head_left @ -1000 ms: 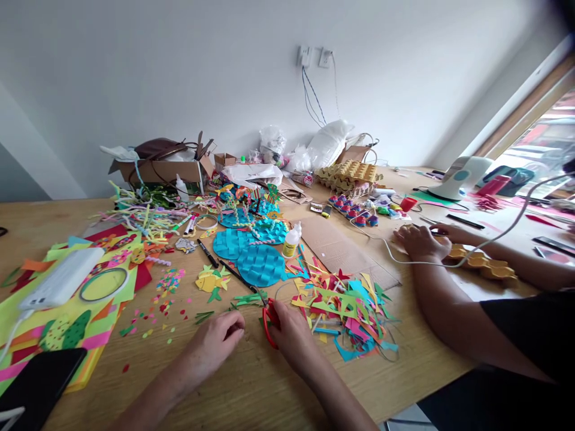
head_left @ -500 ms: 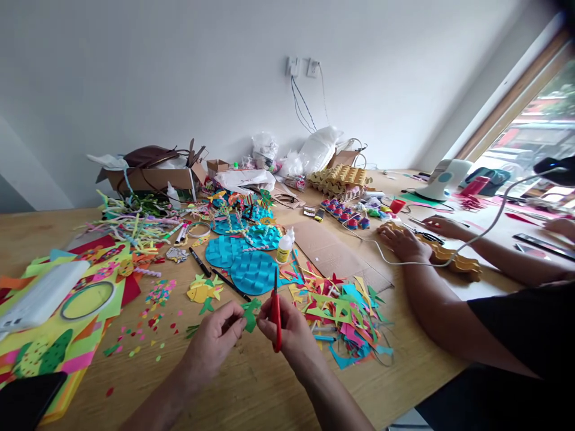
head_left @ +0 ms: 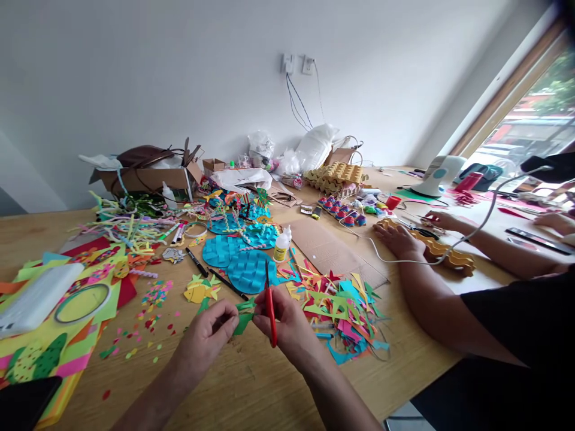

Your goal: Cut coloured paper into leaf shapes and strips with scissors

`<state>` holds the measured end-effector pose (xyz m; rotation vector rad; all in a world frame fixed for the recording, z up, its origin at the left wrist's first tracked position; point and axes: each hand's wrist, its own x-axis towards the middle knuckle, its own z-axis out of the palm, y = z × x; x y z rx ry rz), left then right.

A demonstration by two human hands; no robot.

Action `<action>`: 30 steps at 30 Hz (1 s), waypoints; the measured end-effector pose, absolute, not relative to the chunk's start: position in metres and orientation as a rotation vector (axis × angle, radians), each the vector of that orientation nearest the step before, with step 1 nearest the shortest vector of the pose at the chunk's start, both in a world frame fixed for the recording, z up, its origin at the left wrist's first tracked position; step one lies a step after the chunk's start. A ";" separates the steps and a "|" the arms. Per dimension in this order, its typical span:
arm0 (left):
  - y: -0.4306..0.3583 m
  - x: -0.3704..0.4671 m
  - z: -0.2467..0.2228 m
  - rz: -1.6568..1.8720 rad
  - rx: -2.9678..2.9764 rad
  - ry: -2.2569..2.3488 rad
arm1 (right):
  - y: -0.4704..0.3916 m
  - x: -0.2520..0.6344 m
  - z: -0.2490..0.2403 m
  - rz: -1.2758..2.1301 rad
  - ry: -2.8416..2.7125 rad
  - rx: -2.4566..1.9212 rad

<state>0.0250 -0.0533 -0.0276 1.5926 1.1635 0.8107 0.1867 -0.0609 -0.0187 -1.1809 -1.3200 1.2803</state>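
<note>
My left hand [head_left: 207,335] pinches a small cut piece of green paper [head_left: 243,323] between thumb and fingers. My right hand [head_left: 287,326] is closed around red-handled scissors [head_left: 271,320], their blades pointing up and away from me. The thumb and fingertips of that hand also touch the paper's right edge. Just beyond lie a yellow paper fish [head_left: 200,291] and round woven blue paper pieces [head_left: 252,272]. A white glue bottle [head_left: 281,246] stands beside them. To the right of my right hand is a heap of coloured paper scraps [head_left: 336,308].
At the right, another person's hand [head_left: 399,240] rests on an egg-carton strip [head_left: 449,256], under a white cable. Coloured sheets carrying a white box-like object [head_left: 42,296] and a tape roll lie left. Pipe cleaners [head_left: 126,221], markers and a cardboard box [head_left: 144,179] are behind.
The green paper has turned between my hands and now shows thin strips at its top. The scissors have shifted slightly left with my right hand. The co-worker's far hand has moved a little.
</note>
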 end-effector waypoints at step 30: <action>-0.055 0.020 -0.012 1.126 0.989 1.079 | -0.095 0.189 -0.031 1.114 -1.899 -1.419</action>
